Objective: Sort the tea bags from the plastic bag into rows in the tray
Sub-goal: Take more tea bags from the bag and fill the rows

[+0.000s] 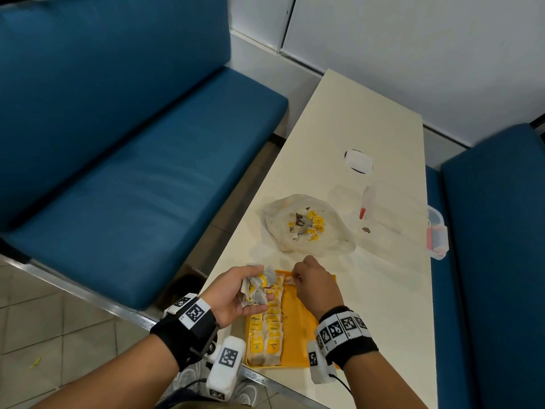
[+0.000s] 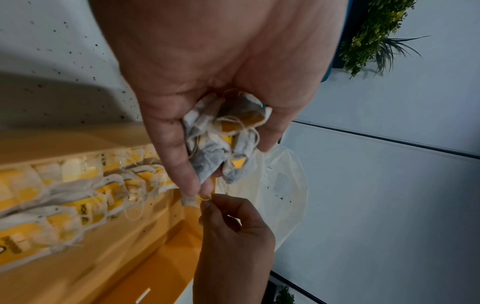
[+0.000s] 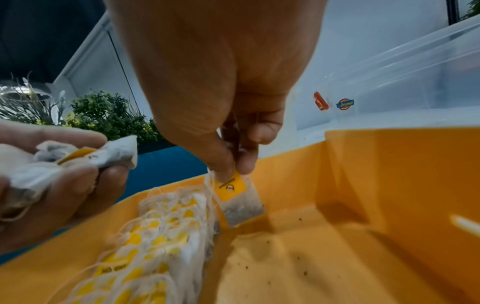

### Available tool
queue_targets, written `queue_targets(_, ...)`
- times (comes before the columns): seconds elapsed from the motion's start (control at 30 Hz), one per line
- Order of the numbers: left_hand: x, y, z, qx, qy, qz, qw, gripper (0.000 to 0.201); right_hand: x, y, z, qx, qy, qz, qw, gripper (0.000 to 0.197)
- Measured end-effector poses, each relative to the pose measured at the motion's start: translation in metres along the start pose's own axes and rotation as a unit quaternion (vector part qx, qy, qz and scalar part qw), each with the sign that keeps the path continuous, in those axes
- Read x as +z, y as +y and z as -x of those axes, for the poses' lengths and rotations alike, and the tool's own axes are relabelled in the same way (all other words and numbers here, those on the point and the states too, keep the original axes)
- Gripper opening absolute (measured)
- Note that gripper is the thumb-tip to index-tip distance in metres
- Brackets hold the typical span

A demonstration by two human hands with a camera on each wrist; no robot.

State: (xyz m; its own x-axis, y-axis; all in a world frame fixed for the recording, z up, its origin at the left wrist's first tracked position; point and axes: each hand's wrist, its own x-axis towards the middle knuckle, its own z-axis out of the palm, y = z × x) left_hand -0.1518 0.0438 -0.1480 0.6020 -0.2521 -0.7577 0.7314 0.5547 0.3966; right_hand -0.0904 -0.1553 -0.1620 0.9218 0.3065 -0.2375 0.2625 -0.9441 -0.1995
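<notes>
Hands (image 1: 280, 286) gripping tea bags (image 1: 256, 287) above tray (image 1: 303, 329)

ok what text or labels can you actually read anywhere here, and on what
"Oriental": oval sticker on the clear plastic container.
Red label beside it: print too blurred to read.
Yellow tag of the tea bag pinched by the right hand: small print, unreadable.
Tags on the tea bags in the tray: dark letters, too blurred to make out.

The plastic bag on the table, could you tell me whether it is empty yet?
Not empty. The plastic bag lies open on the table, with several yellow-tagged tea bags visible inside.
</notes>
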Motion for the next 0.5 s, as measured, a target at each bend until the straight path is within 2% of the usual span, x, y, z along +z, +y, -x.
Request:
queue_targets(0.33,-0.001,0.0,0.001,0.0,-0.001,-0.003,1.0,0.039,0.011,0.0,-0.001,0.031,0.037,-0.088,0.995,0.002)
queue_targets(0.5,-0.001,0.0,0.0,0.0,0.001,-0.007,1.0,0.039,0.009,-0.002,-0.004,0.064,0.042,-0.114,0.991,0.01)
